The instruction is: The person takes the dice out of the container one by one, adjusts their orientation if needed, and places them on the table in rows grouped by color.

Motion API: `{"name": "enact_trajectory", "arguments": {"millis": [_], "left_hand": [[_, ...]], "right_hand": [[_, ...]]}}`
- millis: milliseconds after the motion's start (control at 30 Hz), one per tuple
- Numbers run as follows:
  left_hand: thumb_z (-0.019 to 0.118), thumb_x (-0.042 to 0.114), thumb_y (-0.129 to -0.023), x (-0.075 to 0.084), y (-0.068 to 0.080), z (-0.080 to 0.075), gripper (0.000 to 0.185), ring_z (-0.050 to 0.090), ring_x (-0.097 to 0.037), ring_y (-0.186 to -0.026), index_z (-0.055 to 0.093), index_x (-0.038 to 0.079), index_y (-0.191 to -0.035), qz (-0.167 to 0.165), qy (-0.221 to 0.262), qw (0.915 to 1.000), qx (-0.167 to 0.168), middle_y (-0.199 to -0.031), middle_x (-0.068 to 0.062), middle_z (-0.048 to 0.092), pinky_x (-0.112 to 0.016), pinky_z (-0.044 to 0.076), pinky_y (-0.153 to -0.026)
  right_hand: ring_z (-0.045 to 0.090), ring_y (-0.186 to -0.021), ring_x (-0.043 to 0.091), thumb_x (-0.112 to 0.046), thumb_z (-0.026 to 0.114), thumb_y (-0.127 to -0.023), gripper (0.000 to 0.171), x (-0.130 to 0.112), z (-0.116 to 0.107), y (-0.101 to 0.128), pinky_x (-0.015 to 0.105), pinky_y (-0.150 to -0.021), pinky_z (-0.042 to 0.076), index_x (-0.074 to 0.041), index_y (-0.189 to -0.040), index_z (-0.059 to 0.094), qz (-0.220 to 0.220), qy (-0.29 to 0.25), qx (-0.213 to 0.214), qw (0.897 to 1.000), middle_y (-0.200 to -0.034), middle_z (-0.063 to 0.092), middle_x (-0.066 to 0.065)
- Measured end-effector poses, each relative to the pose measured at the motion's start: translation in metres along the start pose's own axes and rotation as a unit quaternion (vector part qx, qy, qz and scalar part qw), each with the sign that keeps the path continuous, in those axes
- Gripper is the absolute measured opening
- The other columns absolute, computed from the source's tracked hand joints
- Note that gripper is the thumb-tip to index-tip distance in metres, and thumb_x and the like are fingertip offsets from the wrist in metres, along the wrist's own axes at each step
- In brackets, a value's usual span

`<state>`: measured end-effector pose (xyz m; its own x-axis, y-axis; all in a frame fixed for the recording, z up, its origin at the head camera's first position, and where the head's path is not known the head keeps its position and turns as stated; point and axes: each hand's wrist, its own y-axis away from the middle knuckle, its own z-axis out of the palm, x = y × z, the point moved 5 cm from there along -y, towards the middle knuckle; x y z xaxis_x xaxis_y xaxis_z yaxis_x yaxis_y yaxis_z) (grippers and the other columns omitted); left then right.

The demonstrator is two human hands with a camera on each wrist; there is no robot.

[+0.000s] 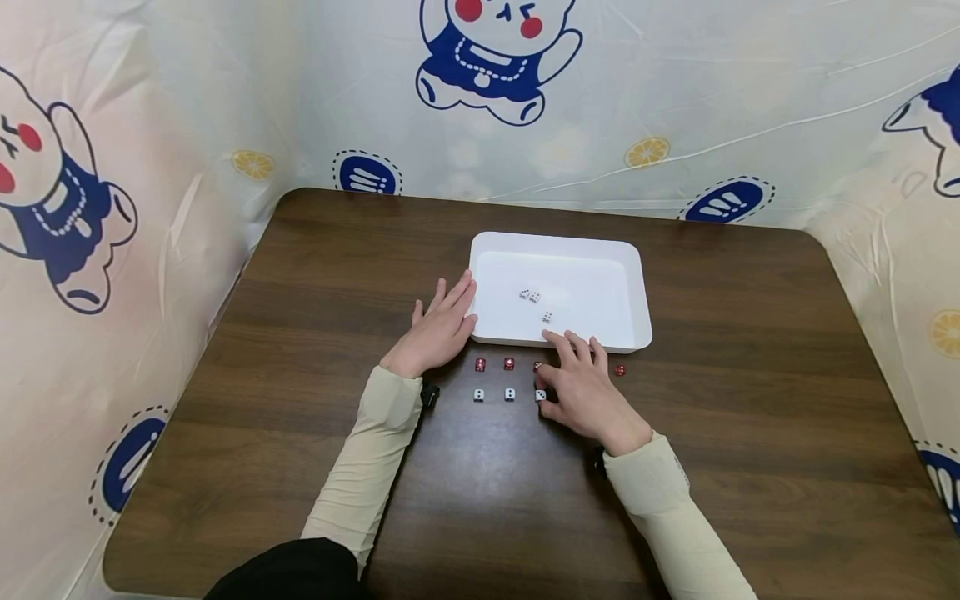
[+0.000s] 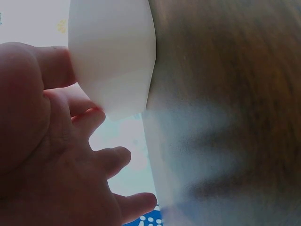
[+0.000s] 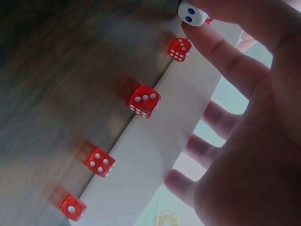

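A white die (image 3: 193, 14) sits pinched at my right hand's (image 1: 588, 392) thumb tip, on the table (image 1: 225, 350) just before the white tray (image 1: 637, 283). Red dice (image 3: 144, 100) line the tray's near wall. My left hand (image 1: 438, 329) lies flat, fingers straight, touching the tray's left edge. Three white dice (image 1: 534, 297) rest inside.

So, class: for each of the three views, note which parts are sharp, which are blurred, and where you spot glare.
Head view: sharp throughout, with a pale sheen on the dark wooden table. Left wrist view: the left hand and the white plastic tray are soft, and the tabletop is smeared and hazy. Right wrist view: the translucent red dice are crisp, while the right hand is blurred and backlit.
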<state>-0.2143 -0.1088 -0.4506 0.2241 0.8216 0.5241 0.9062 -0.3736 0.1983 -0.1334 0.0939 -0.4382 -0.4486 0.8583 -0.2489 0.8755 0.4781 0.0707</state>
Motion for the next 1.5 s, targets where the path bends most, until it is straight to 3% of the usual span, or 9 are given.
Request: {"name": "enact_trajectory", "arguments": {"millis": [600, 967, 1500], "left_hand": [[0.03, 0.034, -0.105, -0.001, 0.001, 0.0, 0.057, -0.005, -0.031, -0.151, 0.01, 0.019, -0.156, -0.004, -0.004, 1.0, 0.002, -0.163, 0.01, -0.004, -0.068, 0.007, -0.113], [0.03, 0.035, -0.105, -0.001, 0.001, -0.001, 0.058, -0.005, -0.031, -0.151, 0.009, 0.019, -0.156, -0.003, -0.006, 1.0, 0.0, -0.163, 0.01, -0.005, -0.068, 0.007, -0.113], [0.031, 0.035, -0.105, 0.0, 0.002, -0.002, 0.058, -0.004, -0.031, -0.151, 0.01, 0.019, -0.156, -0.004, -0.003, 1.0, -0.001, -0.164, 0.009, -0.003, -0.068, 0.008, -0.113]], "right_hand": [[0.027, -0.138, 0.04, -0.023, 0.074, -0.078, 0.015, -0.001, 0.0, -0.002, 0.066, -0.109, 0.015, -0.02, -0.091, 0.068, 0.002, 0.001, -0.006, 1.0, -0.151, 0.032, 0.014], [0.024, -0.14, 0.039, -0.024, 0.074, -0.077, 0.014, -0.002, -0.012, -0.004, 0.065, -0.111, 0.011, -0.02, -0.09, 0.067, 0.001, -0.046, -0.018, 0.999, -0.152, 0.034, 0.012], [0.032, -0.135, 0.038, -0.024, 0.068, -0.083, 0.009, 0.002, -0.048, -0.021, 0.061, -0.109, 0.017, -0.016, -0.087, 0.068, -0.004, -0.048, 0.056, 0.997, -0.144, 0.046, 0.013]]}}
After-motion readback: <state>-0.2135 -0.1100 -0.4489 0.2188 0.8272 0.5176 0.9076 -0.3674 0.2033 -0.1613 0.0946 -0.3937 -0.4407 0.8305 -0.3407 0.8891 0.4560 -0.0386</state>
